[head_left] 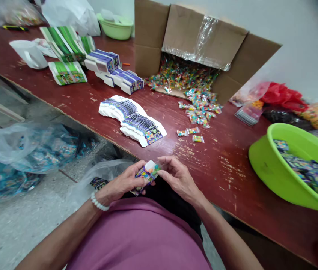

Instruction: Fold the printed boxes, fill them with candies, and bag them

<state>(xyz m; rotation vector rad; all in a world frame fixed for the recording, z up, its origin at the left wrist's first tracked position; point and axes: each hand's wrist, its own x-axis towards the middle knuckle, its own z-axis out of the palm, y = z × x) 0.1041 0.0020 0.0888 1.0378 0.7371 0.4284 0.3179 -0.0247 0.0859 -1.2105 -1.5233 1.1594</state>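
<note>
My left hand (125, 183), with a white bead bracelet on the wrist, is closed around a small printed purple candy box (145, 174) near the table's front edge. The box is tilted and its white end faces my right hand (179, 179). Between that hand's thumb and fingers is a clear-wrapped candy (156, 170), green and orange, at the mouth of the box. Just beyond my hands lies a fanned row of flat printed boxes (136, 122). A few wrapped candies (198, 138) lie to the right of that row.
A cardboard box (204, 35) on its side spills wrapped candies (201, 101) onto the red table (217, 176). Bundled green cartons (67, 72) and purple cartons (127, 80) stand back left. At right is a green basin (262, 165) with filled packets. Plastic bags (35, 153) sit on the floor.
</note>
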